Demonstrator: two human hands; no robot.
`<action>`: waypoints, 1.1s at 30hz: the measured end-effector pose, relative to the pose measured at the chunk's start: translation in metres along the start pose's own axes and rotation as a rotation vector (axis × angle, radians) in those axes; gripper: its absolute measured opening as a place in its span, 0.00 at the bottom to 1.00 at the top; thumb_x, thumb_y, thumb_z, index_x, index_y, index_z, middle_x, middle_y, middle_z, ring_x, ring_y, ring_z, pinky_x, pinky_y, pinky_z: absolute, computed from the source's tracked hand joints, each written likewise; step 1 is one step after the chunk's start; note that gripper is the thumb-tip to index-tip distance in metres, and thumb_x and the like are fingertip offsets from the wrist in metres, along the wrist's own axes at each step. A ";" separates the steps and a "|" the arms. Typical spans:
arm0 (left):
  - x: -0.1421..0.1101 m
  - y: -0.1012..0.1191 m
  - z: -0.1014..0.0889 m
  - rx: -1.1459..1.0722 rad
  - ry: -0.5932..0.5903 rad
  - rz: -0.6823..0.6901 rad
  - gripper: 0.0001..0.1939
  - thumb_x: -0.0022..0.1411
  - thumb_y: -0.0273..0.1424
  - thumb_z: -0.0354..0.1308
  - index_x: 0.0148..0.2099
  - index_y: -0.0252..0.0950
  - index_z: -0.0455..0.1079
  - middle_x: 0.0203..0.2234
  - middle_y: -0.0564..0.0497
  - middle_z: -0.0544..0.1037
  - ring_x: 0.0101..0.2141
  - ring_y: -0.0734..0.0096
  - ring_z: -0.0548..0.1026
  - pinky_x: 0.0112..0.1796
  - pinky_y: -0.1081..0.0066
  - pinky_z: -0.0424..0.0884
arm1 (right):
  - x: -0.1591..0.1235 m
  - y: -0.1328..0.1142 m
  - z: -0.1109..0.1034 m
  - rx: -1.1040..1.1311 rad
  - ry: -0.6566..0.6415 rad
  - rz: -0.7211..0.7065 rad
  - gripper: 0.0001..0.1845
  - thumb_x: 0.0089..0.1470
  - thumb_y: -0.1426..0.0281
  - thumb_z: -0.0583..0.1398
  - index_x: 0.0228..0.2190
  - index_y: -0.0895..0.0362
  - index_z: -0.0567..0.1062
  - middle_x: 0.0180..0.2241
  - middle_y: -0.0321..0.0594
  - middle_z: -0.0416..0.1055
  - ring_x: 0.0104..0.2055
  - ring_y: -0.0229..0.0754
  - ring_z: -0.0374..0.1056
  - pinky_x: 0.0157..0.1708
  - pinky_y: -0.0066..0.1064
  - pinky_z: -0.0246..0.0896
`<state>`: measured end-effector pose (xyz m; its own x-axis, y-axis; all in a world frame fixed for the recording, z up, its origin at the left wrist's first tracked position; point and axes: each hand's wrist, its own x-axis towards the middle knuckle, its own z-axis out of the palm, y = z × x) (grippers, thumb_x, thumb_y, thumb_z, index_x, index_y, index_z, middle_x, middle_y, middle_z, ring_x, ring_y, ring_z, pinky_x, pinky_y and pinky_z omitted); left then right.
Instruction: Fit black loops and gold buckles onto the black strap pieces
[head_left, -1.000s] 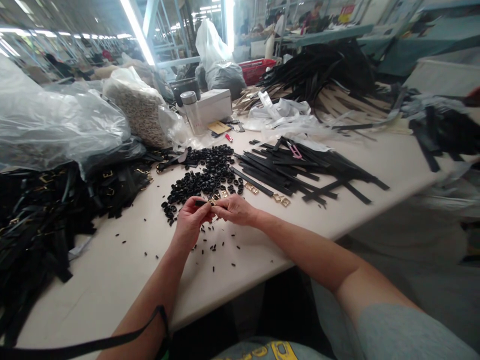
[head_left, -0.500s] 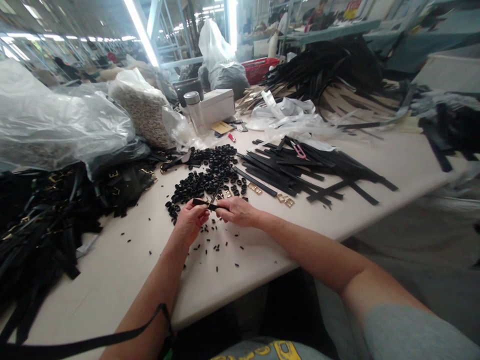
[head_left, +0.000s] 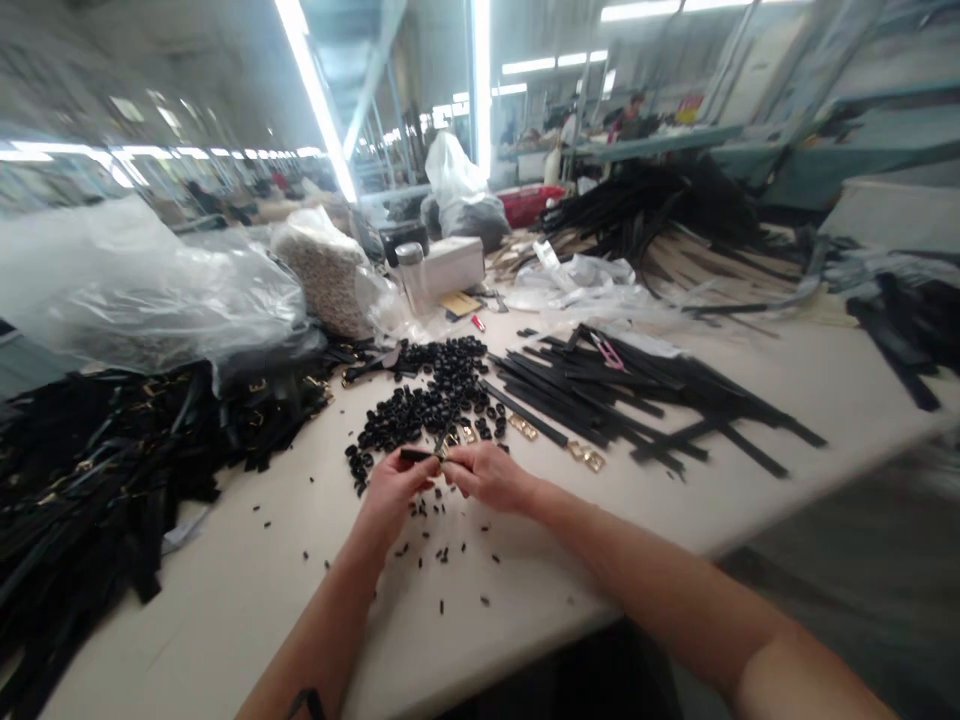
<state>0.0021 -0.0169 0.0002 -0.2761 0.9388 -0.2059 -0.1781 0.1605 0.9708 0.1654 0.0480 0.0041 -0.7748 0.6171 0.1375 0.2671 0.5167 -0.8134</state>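
My left hand [head_left: 399, 487] is closed on a short black strap [head_left: 417, 456], pinched between thumb and fingers. My right hand [head_left: 487, 476] is closed at the strap's other end, its fingertips meeting the left ones beside a gold buckle [head_left: 442, 450]. Blur and the fingers hide how strap and buckle join. Just beyond the hands lies a heap of small black loops [head_left: 420, 405]. Several gold buckles [head_left: 523, 427] rest on the table to the right of the heap. Tiny black pieces [head_left: 442, 555] are scattered on the near side of the hands.
Loose black straps [head_left: 585, 390] with a pink-handled tool [head_left: 607, 350] lie right on the pale table [head_left: 247, 610]. A large pile of buckled straps [head_left: 142, 450] covers the left. Behind stand plastic bags [head_left: 165, 290], a clear bottle [head_left: 412, 275] and a white box [head_left: 455, 262].
The camera has tilted up, so the table and hands sit lower in view. My right fingers have drawn closer to the left ones, covering that end of the strap.
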 end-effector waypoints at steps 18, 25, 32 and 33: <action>0.004 -0.005 0.009 0.138 -0.092 0.272 0.11 0.55 0.38 0.60 0.37 0.36 0.77 0.25 0.46 0.77 0.27 0.66 0.74 0.32 0.66 0.70 | 0.008 0.024 -0.004 0.043 0.089 0.048 0.23 0.58 0.54 0.50 0.22 0.56 0.71 0.20 0.36 0.63 0.24 0.38 0.59 0.25 0.29 0.53; -0.004 0.008 -0.002 0.007 -0.332 -0.012 0.22 0.50 0.41 0.67 0.45 0.34 0.76 0.34 0.43 0.79 0.33 0.65 0.78 0.34 0.69 0.73 | 0.002 0.013 -0.006 0.057 -0.031 -0.055 0.18 0.56 0.61 0.52 0.22 0.59 0.70 0.19 0.33 0.61 0.21 0.33 0.55 0.23 0.25 0.48; -0.001 0.009 -0.012 -0.038 -0.307 -0.115 0.17 0.48 0.33 0.70 0.41 0.34 0.77 0.34 0.45 0.80 0.29 0.71 0.78 0.33 0.74 0.75 | 0.002 0.009 -0.009 0.146 -0.138 -0.010 0.17 0.56 0.61 0.52 0.24 0.61 0.70 0.16 0.31 0.60 0.19 0.31 0.55 0.21 0.22 0.48; -0.002 0.009 -0.012 -0.041 -0.316 -0.134 0.18 0.47 0.32 0.70 0.42 0.34 0.77 0.36 0.44 0.80 0.30 0.70 0.78 0.34 0.74 0.75 | 0.002 0.009 -0.009 0.144 -0.145 -0.015 0.17 0.56 0.63 0.53 0.23 0.61 0.70 0.16 0.31 0.60 0.19 0.31 0.55 0.21 0.22 0.48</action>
<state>-0.0103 -0.0207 0.0082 0.0578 0.9591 -0.2770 -0.2330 0.2827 0.9305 0.1714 0.0597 0.0025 -0.8553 0.5125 0.0762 0.1780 0.4288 -0.8857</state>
